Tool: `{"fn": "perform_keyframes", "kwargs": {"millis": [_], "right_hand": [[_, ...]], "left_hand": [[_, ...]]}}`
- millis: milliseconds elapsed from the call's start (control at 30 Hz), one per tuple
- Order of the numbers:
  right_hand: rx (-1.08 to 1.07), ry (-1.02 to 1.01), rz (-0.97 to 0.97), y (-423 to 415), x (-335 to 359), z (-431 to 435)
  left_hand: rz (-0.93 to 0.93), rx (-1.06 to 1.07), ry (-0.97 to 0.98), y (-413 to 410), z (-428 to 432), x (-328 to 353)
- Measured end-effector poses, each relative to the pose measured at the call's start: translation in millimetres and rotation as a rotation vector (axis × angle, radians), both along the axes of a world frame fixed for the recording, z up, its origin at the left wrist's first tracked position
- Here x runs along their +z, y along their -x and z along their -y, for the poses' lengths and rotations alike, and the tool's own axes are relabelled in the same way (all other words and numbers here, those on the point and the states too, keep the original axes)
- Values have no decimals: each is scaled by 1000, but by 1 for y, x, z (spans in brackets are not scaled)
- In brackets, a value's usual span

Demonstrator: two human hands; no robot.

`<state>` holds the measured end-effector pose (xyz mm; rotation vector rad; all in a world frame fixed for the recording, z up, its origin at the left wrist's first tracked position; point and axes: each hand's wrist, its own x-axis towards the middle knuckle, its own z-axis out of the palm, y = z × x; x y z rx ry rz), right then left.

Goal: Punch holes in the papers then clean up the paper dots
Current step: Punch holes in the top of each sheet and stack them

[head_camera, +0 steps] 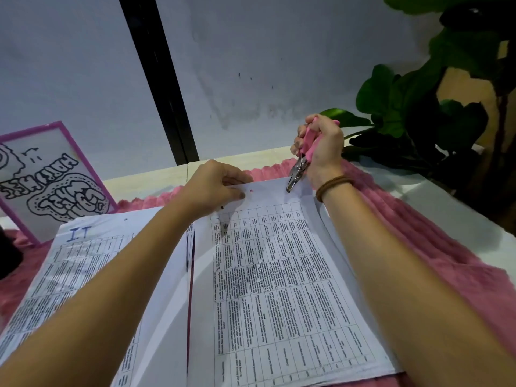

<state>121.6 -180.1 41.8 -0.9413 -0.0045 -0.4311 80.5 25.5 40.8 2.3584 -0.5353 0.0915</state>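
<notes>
**Item 1:** stack of white printed paper sheets w/ black tables [279, 275]. Lies on pink fluffy cloth [418, 233], centre-right, running near to far. Likely light, thin and floppy; sheets prob. slide on one another and tear at the margin. Best held at far margin, close to punch site, to keep the edge flat.

**Item 2:** pink-handled metal plier-type hole punch [300, 163]. Rigid, small, prob. light; likely needs a firm squeeze on the handles. Nose sits at far edge of sheets, right of one small hole [251, 191].

**Left hand** [215, 188]: thumb on top, fingers curled over far edge, pinching sheets.

**Right hand** [324, 152]: fingers wrapped round punch handles.

**Paper dots:** a few pale specks on sheets, too small to confirm.

**Misc.:** second paper stack marked "I.T" [83, 255], left; purple-framed sign [50, 174], far left; green leafy plant [413, 107], far right.
</notes>
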Motion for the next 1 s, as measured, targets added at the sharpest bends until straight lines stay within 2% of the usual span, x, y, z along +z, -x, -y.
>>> {"fn": "perform_keyframes", "kwargs": {"millis": [167,300,467,800,1000], "right_hand": [[-56,-24,-6,-2,-2,0],[-74,-44,-9,-4,-3,-1],[-70,-36,-10,-4,-5,-1],[-67,48,30,-1,-6,-8],[73,-36,37,-3,-3,-2]], "left_hand": [[6,18,-39,1,6,1],[86,-12,-84,1,29,-1],[146,31,-48,-3,57,-11],[124,28,-11,-4,55,-23],[152,30,30,-4,57,-17]]}}
